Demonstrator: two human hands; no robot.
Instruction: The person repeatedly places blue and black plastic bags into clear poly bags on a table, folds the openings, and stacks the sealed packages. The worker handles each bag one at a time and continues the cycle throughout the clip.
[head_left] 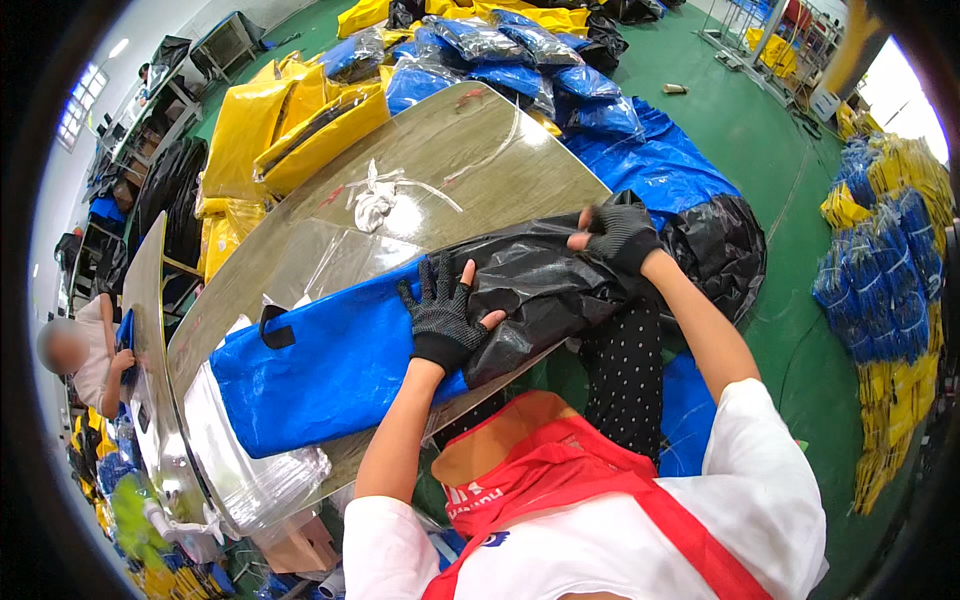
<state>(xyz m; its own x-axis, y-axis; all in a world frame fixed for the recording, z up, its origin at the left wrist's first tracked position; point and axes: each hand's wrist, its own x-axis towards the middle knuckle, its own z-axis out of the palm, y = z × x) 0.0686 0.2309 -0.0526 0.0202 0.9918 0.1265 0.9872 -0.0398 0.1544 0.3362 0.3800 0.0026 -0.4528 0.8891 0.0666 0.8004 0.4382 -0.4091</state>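
Note:
A long folded bag of blue and black sheeting [320, 350] lies across the table in front of me. It has a small black tab or strap near its left end, and its black part is wrinkled. My left hand [445, 312], in a dark fingerless glove, lies spread on the seam where blue meets black. Farther right, my right hand [622, 238], gloved alike, rests on the black part with thumb and forefinger apart; its other fingers are partly hidden. Beyond my right hand, more blue and black sheeting [650, 165] hangs off the table's edge.
The olive-coloured table [480, 190] carries knotted white strips [375, 203] and clear plastic [260, 485]. Yellow folded bags [255, 130] and wrapped blue packets [490, 45] stand behind it. Bundled blue and yellow stacks [885, 280] are at right. Another person [95, 350] is at far left.

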